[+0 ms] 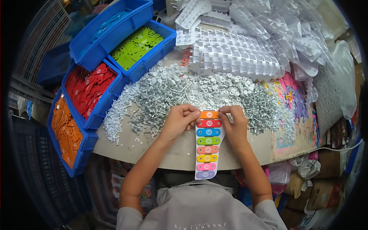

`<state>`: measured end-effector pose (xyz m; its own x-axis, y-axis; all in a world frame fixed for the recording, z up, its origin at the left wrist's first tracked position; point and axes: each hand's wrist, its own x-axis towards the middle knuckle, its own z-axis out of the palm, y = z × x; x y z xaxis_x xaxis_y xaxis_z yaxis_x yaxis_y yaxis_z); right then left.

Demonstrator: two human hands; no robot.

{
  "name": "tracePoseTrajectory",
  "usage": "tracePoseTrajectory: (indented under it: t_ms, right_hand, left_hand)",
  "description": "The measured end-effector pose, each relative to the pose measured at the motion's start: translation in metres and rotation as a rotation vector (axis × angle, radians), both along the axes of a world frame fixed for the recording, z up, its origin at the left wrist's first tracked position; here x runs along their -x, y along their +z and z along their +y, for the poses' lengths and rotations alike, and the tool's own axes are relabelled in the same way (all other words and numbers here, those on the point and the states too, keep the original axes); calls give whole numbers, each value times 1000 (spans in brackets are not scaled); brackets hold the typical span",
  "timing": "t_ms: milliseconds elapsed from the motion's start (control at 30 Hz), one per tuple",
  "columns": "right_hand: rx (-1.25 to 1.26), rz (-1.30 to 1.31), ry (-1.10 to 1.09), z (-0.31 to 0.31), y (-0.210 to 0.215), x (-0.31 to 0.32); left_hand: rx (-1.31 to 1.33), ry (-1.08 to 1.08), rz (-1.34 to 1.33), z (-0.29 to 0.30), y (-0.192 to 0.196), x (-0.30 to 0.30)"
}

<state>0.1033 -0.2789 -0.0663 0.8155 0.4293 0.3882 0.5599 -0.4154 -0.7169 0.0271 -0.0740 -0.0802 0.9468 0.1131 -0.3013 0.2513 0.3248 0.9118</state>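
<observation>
A white plastic board hangs partly over the table's near edge, with a column of coloured, numbered tags on it. Uppermost is an orange tag; below it follow a red tag, a blue tag and several more. My left hand is closed at the orange tag's left end, thumb and fingertips together; whatever they pinch is hidden. At the tag's right end my right hand is closed too, its fingertips and thumb pinched around something too small to make out.
Beyond my hands spread heaps of metal pins, white caps and white plastic pegs. Blue bins at left hold orange pieces, red pieces and green pieces. Clear plastic boards pile up at the back.
</observation>
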Motion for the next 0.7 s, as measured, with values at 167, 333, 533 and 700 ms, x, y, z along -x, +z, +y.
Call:
tracePoseTrajectory:
  t_ms: [167, 333, 533, 700]
  right_hand:
    - [77, -219, 75, -4, 6, -5]
    - [327, 583, 62, -12, 24, -27]
    - [361, 928, 286, -15, 23, -52]
    - [439, 857, 300, -14, 16, -57]
  left_hand:
    - [-148, 15, -21, -1, 4, 0]
    - [-285, -65, 55, 4, -13, -6]
    - [-173, -288, 269, 15, 6, -21]
    - [-108, -279, 202, 9, 9, -24]
